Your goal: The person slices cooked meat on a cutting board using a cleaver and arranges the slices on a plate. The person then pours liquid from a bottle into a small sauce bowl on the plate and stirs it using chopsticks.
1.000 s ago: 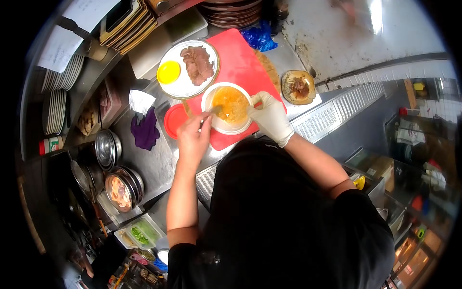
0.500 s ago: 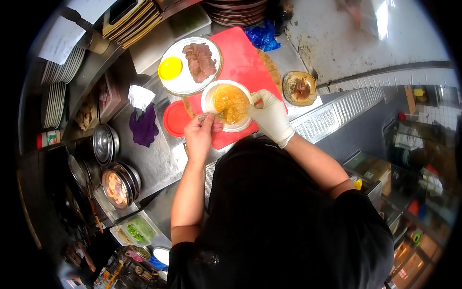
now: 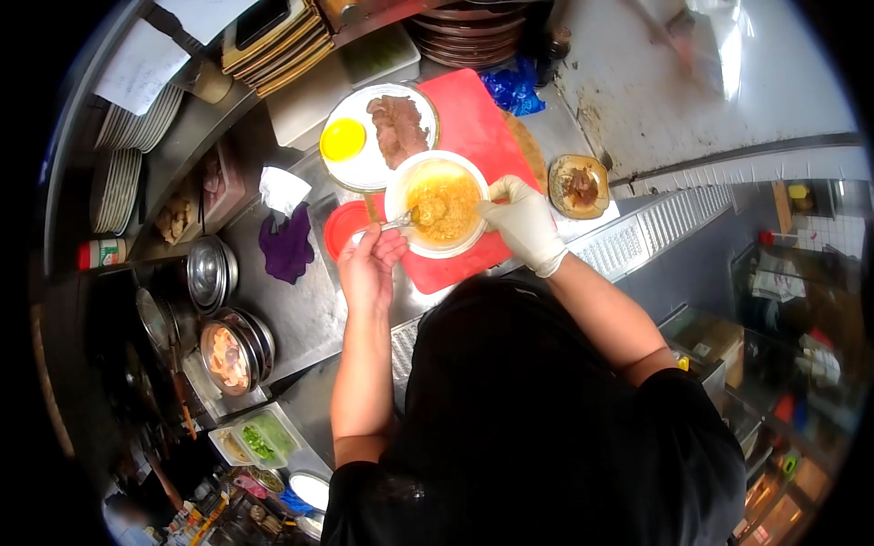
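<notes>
My left hand [image 3: 371, 268], bare, is closed around the handle of a metal spoon [image 3: 398, 221]. The spoon's tip is in a yellow, finely chopped mixture [image 3: 442, 211] inside a round white tub [image 3: 397, 189]. On the tub's right side, my right hand [image 3: 528, 227], in a white glove, grips the rim with thumb and fingers. The tub is over a red cutting board [image 3: 462, 114]. Just beyond it is a white plate [image 3: 362, 176] bearing sliced brown meat [image 3: 398, 129] and a round yellow dish or lid [image 3: 342, 140]. A red lid [image 3: 342, 226] lies left of the tub.
A small square dish [image 3: 578, 187] with brown food stands right of the board. At left are a purple cloth [image 3: 286, 244], white paper [image 3: 283, 190], steel bowls [image 3: 208, 275] and a bowl of pale pieces [image 3: 228, 358]. Stacked brown plates [image 3: 469, 36] stand at the back.
My left hand has drawn back and turned more palm-up, exposing more of the spoon. My right hand stays on the rim. The whole view has shifted slightly.
</notes>
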Action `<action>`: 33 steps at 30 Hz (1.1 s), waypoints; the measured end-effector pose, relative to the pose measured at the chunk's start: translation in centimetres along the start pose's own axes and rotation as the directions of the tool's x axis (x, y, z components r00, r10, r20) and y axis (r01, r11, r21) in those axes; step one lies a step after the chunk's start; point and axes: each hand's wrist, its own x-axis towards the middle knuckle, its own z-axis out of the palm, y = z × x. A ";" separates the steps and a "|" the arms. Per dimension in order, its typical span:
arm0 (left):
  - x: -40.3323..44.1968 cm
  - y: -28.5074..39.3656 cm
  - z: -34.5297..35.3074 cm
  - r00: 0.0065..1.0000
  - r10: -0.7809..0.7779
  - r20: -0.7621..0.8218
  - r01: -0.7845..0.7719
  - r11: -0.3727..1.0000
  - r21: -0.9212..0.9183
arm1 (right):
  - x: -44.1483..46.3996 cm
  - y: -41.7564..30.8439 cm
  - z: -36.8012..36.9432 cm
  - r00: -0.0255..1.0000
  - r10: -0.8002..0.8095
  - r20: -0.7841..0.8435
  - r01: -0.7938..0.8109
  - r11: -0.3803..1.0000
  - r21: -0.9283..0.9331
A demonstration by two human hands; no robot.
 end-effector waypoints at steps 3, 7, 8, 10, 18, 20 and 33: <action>0.7 1.1 -0.5 1.000 0.005 -0.011 -0.006 0.999 -0.044 | 1.3 -1.2 0.9 0.998 0.018 0.060 -0.022 0.997 0.067; 2.5 3.5 -0.8 0.997 0.059 -0.040 -0.065 0.986 -0.155 | 3.7 -2.3 2.5 0.995 0.010 0.096 -0.025 0.988 0.155; 3.4 4.1 -1.1 0.995 0.085 -0.058 -0.094 0.979 -0.182 | 4.3 -2.2 2.9 0.996 0.011 0.091 -0.026 0.985 0.168; 5.2 6.0 -1.3 0.986 0.134 -0.097 -0.153 0.959 -0.240 | 5.2 -2.1 3.1 0.996 0.014 0.083 -0.030 0.981 0.190; 12.7 7.1 -0.3 0.728 0.678 0.100 -0.631 0.606 0.485 | 2.4 -0.8 0.2 0.985 0.137 0.107 -0.157 0.962 0.221; 13.6 6.5 -1.7 0.594 0.690 0.413 -0.626 0.075 0.776 | 1.3 -0.2 -0.6 0.976 0.185 0.114 -0.209 0.942 0.263; 4.1 5.0 1.7 0.745 0.595 0.301 -0.627 0.473 0.619 | -0.3 5.8 -3.0 0.971 0.223 0.084 -0.238 0.899 0.368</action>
